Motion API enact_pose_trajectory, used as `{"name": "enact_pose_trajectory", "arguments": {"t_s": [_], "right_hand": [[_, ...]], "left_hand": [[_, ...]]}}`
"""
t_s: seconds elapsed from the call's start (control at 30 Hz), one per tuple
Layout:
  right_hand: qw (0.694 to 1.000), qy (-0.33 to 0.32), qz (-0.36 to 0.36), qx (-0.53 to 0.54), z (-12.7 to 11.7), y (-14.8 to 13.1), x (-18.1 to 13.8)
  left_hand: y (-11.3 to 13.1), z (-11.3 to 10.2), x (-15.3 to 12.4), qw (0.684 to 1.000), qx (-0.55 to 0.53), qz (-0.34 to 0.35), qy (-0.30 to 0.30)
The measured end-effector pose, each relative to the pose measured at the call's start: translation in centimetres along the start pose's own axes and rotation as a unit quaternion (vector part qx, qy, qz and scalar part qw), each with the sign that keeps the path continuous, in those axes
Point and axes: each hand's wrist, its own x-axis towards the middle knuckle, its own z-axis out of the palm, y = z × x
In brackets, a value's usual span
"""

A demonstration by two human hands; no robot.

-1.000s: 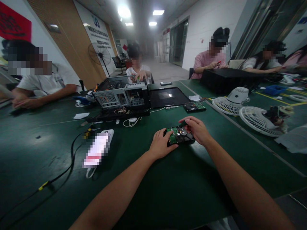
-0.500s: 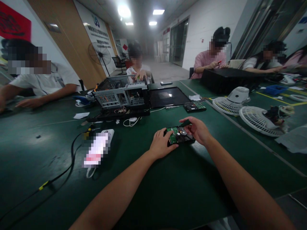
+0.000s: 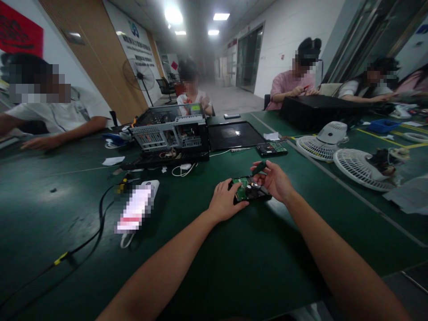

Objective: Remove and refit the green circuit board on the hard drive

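Observation:
A hard drive (image 3: 251,192) lies on the green table with its circuit board facing up. My left hand (image 3: 225,200) grips its left end, fingers over the top edge and thumb along the near side. Above the drive's right part, my right hand (image 3: 274,180) is closed around a screwdriver (image 3: 259,168) with a dark green handle. The handle is tilted; the fingers hide its lower end, so I cannot tell whether the tip touches the drive. Farther back rests a second hard drive (image 3: 272,148), apart from both hands.
An opened computer case (image 3: 167,133) stands at the back left beside a black panel (image 3: 234,135). A phone (image 3: 137,207) and a black cable (image 3: 100,218) lie left. Fan parts (image 3: 359,167) are on the right. Several people sit around the table.
My right hand has turned the screwdriver, whose handle now shows more plainly between the fingers. My left hand and the drive stay put. Across the table, a person's hand has left the computer case.

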Motion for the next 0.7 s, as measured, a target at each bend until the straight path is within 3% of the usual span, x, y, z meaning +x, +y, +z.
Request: {"name": "enact_pose_trajectory", "arguments": {"t_s": [0.33, 0.7], "right_hand": [[0.996, 0.033, -0.048, -0.061, -0.26, 0.20, 0.08], [0.997, 0.010, -0.060, -0.045, -0.02, 0.36, -0.01]], "left_hand": [[-0.20, 0.19, 0.00, 1.000, -0.004, -0.001, -0.001], [-0.04, 0.22, 0.02, 1.000, 0.000, 0.000, 0.005]]}}
